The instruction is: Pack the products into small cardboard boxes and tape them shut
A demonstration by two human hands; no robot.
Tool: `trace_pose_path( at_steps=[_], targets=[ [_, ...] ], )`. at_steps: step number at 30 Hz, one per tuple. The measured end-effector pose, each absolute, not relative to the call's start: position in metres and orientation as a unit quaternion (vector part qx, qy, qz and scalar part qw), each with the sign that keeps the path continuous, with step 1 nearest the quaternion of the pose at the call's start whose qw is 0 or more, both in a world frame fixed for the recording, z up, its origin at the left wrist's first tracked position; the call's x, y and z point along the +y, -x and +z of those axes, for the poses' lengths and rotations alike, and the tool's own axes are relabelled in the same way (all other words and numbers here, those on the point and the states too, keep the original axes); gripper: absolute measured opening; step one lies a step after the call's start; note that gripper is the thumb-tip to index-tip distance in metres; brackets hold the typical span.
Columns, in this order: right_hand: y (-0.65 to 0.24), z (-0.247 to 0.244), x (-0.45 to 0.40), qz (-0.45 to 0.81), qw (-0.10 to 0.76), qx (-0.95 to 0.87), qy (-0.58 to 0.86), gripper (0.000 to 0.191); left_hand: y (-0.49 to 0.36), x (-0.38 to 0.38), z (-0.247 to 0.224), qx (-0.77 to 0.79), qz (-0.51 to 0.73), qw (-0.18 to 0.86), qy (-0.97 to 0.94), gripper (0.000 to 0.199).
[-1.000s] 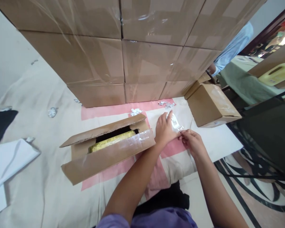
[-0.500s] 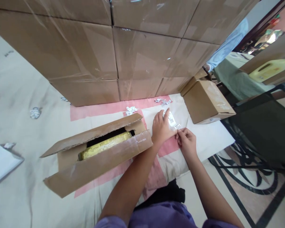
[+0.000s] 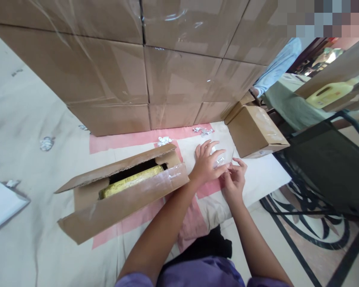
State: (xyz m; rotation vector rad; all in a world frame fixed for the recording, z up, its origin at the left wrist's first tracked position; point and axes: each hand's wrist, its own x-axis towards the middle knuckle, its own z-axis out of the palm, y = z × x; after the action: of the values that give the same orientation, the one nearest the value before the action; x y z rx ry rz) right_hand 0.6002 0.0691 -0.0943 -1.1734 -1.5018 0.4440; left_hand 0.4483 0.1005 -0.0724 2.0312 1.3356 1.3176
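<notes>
A clear, shiny object that looks like a roll of packing tape (image 3: 221, 158) is between my hands, partly covered by the fingers. My left hand (image 3: 207, 161) curves over its near left side, fingers arched around it and thumb reaching toward the right. At its near right edge, my right hand (image 3: 233, 180) pinches with thumb and fingertips, close to the left thumb. What exactly the right fingertips hold is too small to see. To the left lies an open cardboard box (image 3: 155, 191), flaps raised, with a yellow wrapped item (image 3: 131, 181) inside.
Stacked taped cartons (image 3: 107, 75) rise along the back. An open carton (image 3: 257, 129) lies at the right, near a dark chair (image 3: 326, 167). Crumpled scraps (image 3: 164, 140) dot the cloth (image 3: 48, 207). Behind, a person's blue sleeve (image 3: 278, 65) and a yellow jug (image 3: 332, 92) show.
My left fingers have spread and bent more over the clear roll. My right fingers have opened somewhat from a tighter pinch, the index finger lifting. The view has shifted slightly.
</notes>
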Motion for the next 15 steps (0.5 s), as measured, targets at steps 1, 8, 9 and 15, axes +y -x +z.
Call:
trace_pose_path(
  at_steps=[1,8,9,15],
  targets=[
    [-0.6,-0.093,0.069,0.184,0.561,-0.637,0.495,0.011,-0.449,0.1,-0.071,0.472,0.456,0.197,-0.728,0.036],
    [-0.597,-0.091,0.07,0.245,0.559,-0.601,0.515,0.019,-0.448,0.094,-0.056,0.435,0.439,0.137,-0.774,0.024],
    [-0.597,-0.09,0.071,0.266,0.568,-0.586,0.513,0.021,-0.447,0.093,-0.052,0.412,0.432,0.111,-0.794,0.026],
    [-0.588,-0.062,0.076,0.287,0.529,-0.618,0.507,0.024,-0.44,0.069,0.006,0.313,0.448,0.057,-0.836,0.037]
  ],
)
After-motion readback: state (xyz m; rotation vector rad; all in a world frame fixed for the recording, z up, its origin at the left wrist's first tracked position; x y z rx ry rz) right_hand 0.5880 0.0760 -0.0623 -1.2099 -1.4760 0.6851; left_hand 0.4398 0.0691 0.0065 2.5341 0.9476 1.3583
